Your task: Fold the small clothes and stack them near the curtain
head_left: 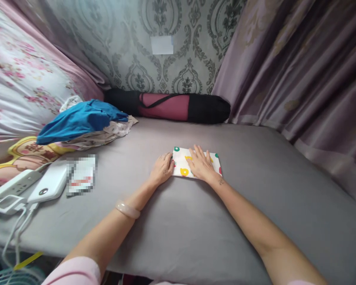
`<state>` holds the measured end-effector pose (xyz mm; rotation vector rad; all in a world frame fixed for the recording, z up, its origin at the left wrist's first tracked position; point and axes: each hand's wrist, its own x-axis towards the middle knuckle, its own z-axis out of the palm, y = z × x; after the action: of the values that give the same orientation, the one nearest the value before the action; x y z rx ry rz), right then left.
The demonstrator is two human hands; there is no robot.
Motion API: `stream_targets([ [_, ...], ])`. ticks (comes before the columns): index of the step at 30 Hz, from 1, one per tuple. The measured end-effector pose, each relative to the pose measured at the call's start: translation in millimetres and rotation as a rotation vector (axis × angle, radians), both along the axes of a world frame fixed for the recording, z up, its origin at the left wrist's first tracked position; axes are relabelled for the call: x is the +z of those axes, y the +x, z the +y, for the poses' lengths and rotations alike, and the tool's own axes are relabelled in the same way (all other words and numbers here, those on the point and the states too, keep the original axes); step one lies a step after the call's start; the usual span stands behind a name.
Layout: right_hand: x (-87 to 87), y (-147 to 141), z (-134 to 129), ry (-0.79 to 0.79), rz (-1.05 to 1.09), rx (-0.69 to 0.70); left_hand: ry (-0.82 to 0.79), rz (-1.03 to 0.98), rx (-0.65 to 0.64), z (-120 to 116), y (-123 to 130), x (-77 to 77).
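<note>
A flat white rectangle of folded cloth (pixel 180 162) with yellow, green and red prints lies on the grey sheet in the middle. My right hand (pixel 200 163) rests flat on top of it with the fingers spread. At its left edge my left hand (pixel 163 169) touches the side, palm down on the sheet, fingers close together and slightly bent, not wrapped round anything. The underside of the cloth is hidden.
Blue (pixel 80 118) and patterned clothes are piled at the back left. A black and pink long bag (pixel 166 106) lies along the wall. A power strip (pixel 14 184), white power bank (pixel 50 182) with cables and a blurred packet (pixel 82 174) lie left. Curtains (pixel 284 59) hang right.
</note>
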<state>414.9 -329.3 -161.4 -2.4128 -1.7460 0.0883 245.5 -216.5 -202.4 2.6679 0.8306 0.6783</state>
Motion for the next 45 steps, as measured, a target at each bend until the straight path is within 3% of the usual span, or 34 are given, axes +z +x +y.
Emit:
stream_targets([
  [7, -4.7, -8, 12, -0.14, 0.086, 0.006, -0.068, -0.124, 0.008, 5, 1, -7.8],
  [11, -1.2, -26, 27, -0.035, 0.039, 0.079, -0.104, -0.21, 0.073, 7, 1, -9.6],
  [17, -18.5, -55, 43, 0.064, 0.062, 0.101, -0.143, -0.276, 0.153, 9, 0, -7.6],
  [20, -19.2, -49, 42, 0.052, 0.143, 0.16, -0.151, -0.246, 0.127, 9, -1, -5.3],
  [23, -8.1, -29, 36, 0.068, 0.268, 0.198, -0.163, -0.199, 0.121, 10, -2, -2.4],
  [26, 8.0, 4, 24, 0.203, 0.301, 0.042, -0.156, -0.134, 0.181, 15, -1, 2.5],
  [29, 20.3, 48, 5, 0.254, 0.343, -0.292, -0.153, -0.066, 0.273, 22, 5, 10.6],
  [31, 23.6, 77, -10, 0.254, 0.42, -0.481, -0.2, -0.011, 0.301, 26, 10, 17.3],
  [34, 20.7, 108, -30, 0.242, 0.634, -0.655, -0.33, 0.05, 0.324, 31, 18, 27.9],
  [39, 7.5, 118, -45, 0.196, 0.828, -0.732, -0.532, 0.09, 0.379, 31, 27, 45.9],
  [45, 0.6, 110, -38, 0.176, 0.839, -0.679, -0.674, 0.127, 0.347, 29, 37, 56.9],
])
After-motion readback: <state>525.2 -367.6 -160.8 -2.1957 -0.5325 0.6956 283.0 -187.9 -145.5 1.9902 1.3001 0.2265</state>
